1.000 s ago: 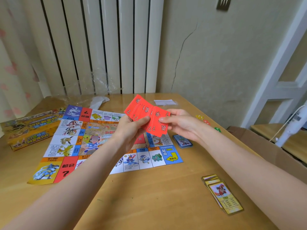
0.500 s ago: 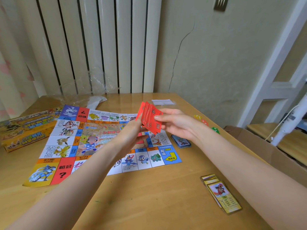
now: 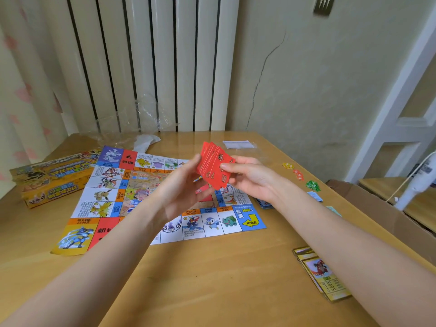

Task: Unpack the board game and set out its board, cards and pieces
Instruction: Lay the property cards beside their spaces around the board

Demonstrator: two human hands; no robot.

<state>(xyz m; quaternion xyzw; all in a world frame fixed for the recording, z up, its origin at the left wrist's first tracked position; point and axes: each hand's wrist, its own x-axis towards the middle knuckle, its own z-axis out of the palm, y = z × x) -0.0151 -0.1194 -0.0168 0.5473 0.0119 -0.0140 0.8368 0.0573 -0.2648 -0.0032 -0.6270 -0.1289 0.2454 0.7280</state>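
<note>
A stack of red cards is held upright above the unfolded paper game board. My right hand pinches the stack with thumb in front and fingers behind. My left hand is beside the stack's left edge, fingertips touching it, fingers fairly straight and blurred. A pile of yellow cards lies at the right front of the table. A blue card pile is partly hidden behind my right wrist. Small yellow, red and green pieces lie along the right edge.
The game box stands at the table's left. Crumpled clear wrap and a white scrap lie at the back. A small clear bag lies behind the cards. A cardboard box sits right of the wooden table.
The red cards were spread in a fan between both hands; they are now gathered into one tight stack held by my right hand, with my left hand loosening at its edge.
</note>
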